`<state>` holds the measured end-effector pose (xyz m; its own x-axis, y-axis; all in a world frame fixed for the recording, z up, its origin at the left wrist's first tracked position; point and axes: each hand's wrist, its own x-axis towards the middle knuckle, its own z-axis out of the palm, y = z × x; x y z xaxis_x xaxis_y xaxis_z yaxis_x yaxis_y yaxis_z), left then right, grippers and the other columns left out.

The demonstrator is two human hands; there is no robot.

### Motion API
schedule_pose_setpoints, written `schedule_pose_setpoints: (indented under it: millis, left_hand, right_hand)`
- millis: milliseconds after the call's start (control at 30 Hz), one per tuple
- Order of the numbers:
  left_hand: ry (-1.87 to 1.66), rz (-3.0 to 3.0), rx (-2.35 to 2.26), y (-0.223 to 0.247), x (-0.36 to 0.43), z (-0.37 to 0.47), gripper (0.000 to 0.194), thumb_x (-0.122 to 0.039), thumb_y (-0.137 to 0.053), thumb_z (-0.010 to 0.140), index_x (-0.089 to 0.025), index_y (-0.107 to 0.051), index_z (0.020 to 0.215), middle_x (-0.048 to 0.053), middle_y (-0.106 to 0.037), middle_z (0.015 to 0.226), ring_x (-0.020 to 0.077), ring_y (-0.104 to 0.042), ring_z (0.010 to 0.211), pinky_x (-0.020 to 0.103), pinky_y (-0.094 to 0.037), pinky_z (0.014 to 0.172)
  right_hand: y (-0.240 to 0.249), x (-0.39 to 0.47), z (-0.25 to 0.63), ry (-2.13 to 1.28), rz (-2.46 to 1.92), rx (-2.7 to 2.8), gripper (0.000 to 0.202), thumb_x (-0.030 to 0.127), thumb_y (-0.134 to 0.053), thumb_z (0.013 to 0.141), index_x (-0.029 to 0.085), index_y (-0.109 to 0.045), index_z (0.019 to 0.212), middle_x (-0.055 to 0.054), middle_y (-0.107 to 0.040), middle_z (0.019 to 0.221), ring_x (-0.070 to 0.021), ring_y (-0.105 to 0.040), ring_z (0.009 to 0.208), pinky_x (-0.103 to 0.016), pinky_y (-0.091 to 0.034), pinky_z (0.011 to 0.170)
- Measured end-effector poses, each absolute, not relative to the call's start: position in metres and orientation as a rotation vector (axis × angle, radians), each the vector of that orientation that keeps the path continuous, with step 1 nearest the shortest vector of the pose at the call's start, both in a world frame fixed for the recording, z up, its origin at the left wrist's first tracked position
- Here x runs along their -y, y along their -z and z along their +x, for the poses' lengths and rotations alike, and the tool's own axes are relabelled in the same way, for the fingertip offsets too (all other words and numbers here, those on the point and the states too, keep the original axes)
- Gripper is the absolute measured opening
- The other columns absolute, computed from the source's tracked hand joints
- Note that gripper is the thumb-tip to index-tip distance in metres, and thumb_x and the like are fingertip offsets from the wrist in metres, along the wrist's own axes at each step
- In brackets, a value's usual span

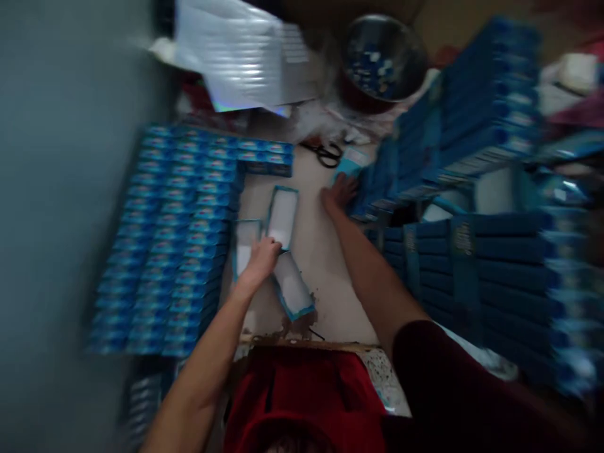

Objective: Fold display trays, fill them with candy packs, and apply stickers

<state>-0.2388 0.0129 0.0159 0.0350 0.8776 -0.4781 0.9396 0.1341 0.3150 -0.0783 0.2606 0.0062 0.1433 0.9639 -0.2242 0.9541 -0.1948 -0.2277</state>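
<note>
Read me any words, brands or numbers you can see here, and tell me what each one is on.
None can be read; the picture is motion-blurred.
Blue boxes in rows: printing, only smears.
Stacked blue boxes: pale lettering, too blurred.
Open boxes by the left hand: plain white inside.
Box near the right hand: too blurred.
White sheet: faint lines, unreadable.

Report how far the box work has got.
Done: many blue boxes lie in tight rows at left. In hand: the left hand is on an open white tray, two more trays beside it; the right hand reaches into the flat blue stacks at right. Left: those tall stacks seem unfolded, so much remains.
</note>
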Motion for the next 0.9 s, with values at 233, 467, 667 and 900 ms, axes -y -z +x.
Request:
schedule_pose_setpoints:
  millis: [233,467,667,900]
  left_hand:
    - [-0.249,1.745,-2.018,0.025,0.016,-0.239,0.039,-0.03,-0.043,0.111,-0.017,-0.077,0.125,0.021,-0.071,0.139,0.0373,-0.057,0.144,0.056,-0.041,0.118]
    - [-0.12,1.739,-2.01,0.008,0.01,-0.236,0.037,-0.024,-0.047,0.104,-0.019,-0.079,0.122,0.02,-0.072,0.134,0.0384,-0.067,0.125,0.069,-0.039,0.118]
    - [-0.208,1.886,-2.044,-0.02,0.002,-0.229,0.039,-0.031,-0.044,0.106,-0.02,-0.075,0.126,0.019,-0.074,0.129,0.0397,-0.07,0.119,0.068,-0.039,0.12]
    - [-0.192,2.158,-1.883,-0.038,-0.035,-0.178,0.037,-0.03,-0.051,0.101,-0.024,-0.074,0.13,0.018,-0.072,0.136,0.0413,-0.063,0.135,0.061,-0.05,0.113]
  right_hand:
    - [-0.004,-0.195,-0.083,-0.87,-1.804,1.498,0.07,0.024,-0.071,0.088,0.017,-0.044,0.153,-0.014,-0.057,0.151,-0.022,-0.056,0.137,-0.037,-0.046,0.119]
    - [-0.003,-0.117,-0.029,-1.031,-1.965,1.479,0.053,0.018,-0.037,0.104,0.012,-0.041,0.156,-0.018,-0.065,0.141,-0.023,-0.066,0.125,-0.038,-0.056,0.106]
    - [-0.027,-0.052,0.012,-1.139,-1.891,1.905,0.05,0.024,-0.073,0.093,0.019,-0.064,0.142,-0.019,-0.058,0.156,-0.0322,-0.053,0.147,-0.049,-0.046,0.123]
    - [-0.025,0.04,0.047,-1.229,-1.829,2.268,0.046,0.027,-0.081,0.088,0.022,-0.074,0.133,-0.018,-0.054,0.164,-0.0365,-0.054,0.15,-0.051,-0.053,0.117]
